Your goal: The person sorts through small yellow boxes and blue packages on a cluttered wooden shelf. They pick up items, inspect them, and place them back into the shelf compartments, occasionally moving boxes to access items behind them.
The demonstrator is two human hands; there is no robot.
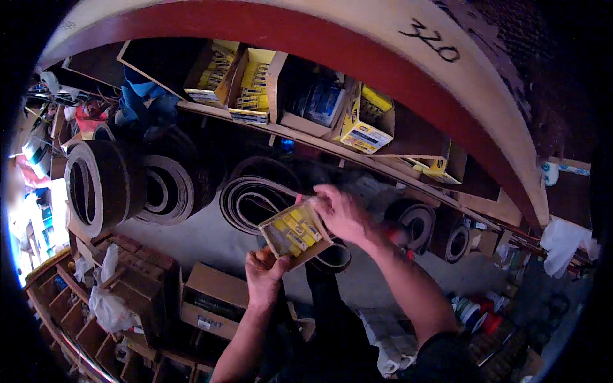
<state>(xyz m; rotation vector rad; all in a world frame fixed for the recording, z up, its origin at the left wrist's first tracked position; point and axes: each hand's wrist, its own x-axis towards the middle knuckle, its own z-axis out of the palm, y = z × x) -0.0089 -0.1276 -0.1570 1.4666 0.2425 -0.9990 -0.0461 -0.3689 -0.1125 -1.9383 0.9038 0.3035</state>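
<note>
The left hand (263,276) clamps a box (319,228) of labelled yellow packets (297,230), the right hand's (337,212) grip is unclear, and black handwriting (429,39) marks a pale band (377,22).

Long brown wooden shelf (300,135) with open yellow cardboard boxes (369,136); grey floor (204,226) with dark coiled belts (118,179), seemingly on it

Short black sleeve (444,359), bare forearms (408,287), dark trousers (335,322)

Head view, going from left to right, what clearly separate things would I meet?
Crumpled translucent white plastic bag, open brown cardboard box, small shallow cardboard box of yellow packets in the left hand, rolled dark brown belts, crumpled white hanging sheet.
</note>
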